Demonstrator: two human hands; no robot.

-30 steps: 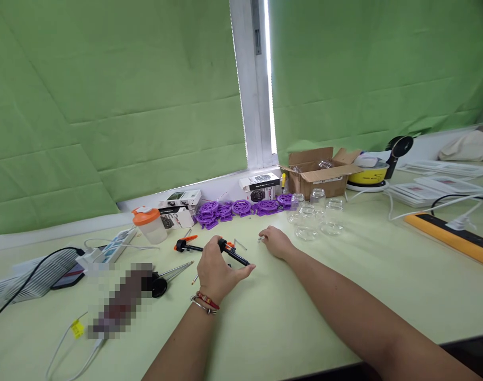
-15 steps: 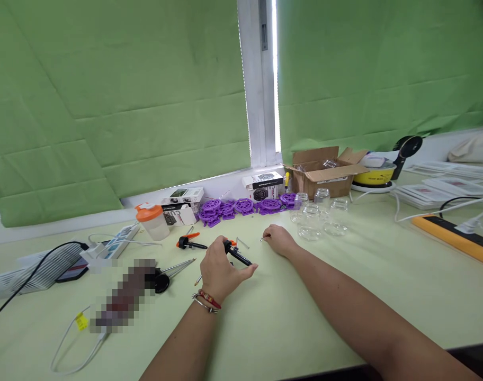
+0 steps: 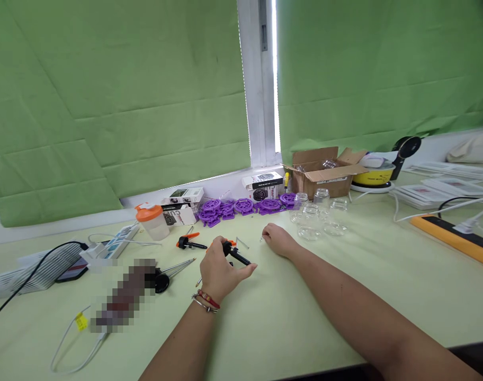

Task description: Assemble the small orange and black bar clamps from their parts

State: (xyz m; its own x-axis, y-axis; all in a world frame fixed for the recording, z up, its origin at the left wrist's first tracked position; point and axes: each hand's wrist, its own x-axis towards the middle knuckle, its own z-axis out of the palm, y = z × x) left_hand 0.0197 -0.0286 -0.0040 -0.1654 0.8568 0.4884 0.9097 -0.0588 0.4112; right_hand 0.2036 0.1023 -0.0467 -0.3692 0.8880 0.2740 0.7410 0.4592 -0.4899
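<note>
My left hand (image 3: 220,267) is curled round a black plastic part with a rod-like barrel (image 3: 239,256); its kind I cannot make out. The thumb presses at the barrel's lower end. On the table to the right, my right hand (image 3: 279,241) has its fingers pinched together at a tiny shiny piece (image 3: 261,239), too small to name. A similar black part (image 3: 189,243) lies beyond my left hand, beside an orange piece (image 3: 191,236). Just past the held part, a thin metal rod (image 3: 242,243) rests on the table.
Several upturned clear glasses (image 3: 311,222) stand right of my right hand. Purple plastic reels (image 3: 243,206) line the wall near a cardboard box (image 3: 324,180). On the left are an orange-lidded shaker (image 3: 150,221), a white power strip (image 3: 122,243) and metal rods (image 3: 180,266) with black ends.
Both hands stay almost in place, the left still holding the black part. My right fingers have shifted very slightly at the tiny shiny piece.
</note>
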